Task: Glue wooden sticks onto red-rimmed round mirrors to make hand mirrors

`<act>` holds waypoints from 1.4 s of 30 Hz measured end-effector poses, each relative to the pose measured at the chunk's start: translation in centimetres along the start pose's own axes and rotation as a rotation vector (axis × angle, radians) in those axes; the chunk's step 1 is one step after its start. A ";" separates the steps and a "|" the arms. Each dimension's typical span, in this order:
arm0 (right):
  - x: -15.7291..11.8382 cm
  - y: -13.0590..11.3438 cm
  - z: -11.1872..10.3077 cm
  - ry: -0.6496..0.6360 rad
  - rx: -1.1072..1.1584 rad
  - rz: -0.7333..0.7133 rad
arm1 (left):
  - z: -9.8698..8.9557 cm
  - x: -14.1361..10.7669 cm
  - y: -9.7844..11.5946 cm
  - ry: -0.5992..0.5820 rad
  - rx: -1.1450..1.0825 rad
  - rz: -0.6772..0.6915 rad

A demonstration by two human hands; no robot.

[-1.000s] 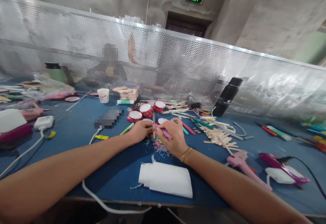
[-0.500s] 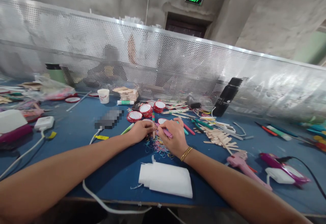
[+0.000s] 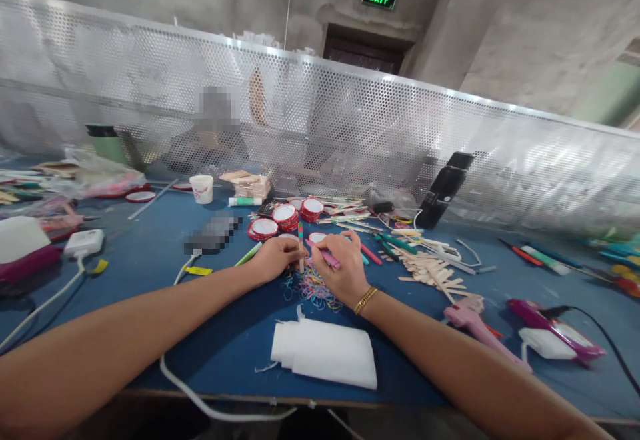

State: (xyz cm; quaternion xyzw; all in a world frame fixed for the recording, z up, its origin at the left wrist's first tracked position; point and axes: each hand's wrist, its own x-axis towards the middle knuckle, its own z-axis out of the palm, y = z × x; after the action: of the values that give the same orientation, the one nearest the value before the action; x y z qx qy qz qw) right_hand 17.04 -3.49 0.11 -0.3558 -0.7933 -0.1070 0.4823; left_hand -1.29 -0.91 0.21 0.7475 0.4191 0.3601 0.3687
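Note:
Between the fingertips of my left hand [image 3: 277, 258] a wooden craft stick [image 3: 301, 230] is held upright, its upper part banded in colours. My right hand [image 3: 345, 268], with a gold bracelet at the wrist, is closed around a pink marker [image 3: 327, 257] whose tip points at the stick, a small way off it. Loose coloured rubber bands [image 3: 319, 291] lie in a heap under and between the hands. Nearer the table edge rests a folded white cloth [image 3: 327, 353]. Red-rimmed round pieces [image 3: 284, 215] are stacked just behind my hands.
Bare craft sticks [image 3: 430, 268] are piled to the right, near a pink glue gun [image 3: 484, 327] and a purple tool [image 3: 555, 330]. A phone [image 3: 214, 235] with a white cable lies left. A paper cup [image 3: 202, 189] stands behind it. A perforated metal screen [image 3: 350, 120] borders the back.
The pink marker in my right hand has drawn back slightly from the craft stick, to the right. My left hand keeps its hold on the stick.

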 end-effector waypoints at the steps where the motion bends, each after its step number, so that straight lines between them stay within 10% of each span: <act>1: 0.0 0.0 0.0 0.004 0.007 -0.005 | 0.0 0.0 0.0 0.000 -0.006 0.002; 42: 0.1 1.5 1.3 0.024 -0.042 0.024 | 0.0 0.7 -1.5 0.006 0.066 0.018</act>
State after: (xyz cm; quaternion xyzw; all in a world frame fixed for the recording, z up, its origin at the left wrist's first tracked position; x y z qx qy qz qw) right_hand 17.04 -1.68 -0.72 -0.3741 -0.7808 -0.1217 0.4854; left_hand -1.51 0.31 -0.93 0.7618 0.4252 0.3515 0.3395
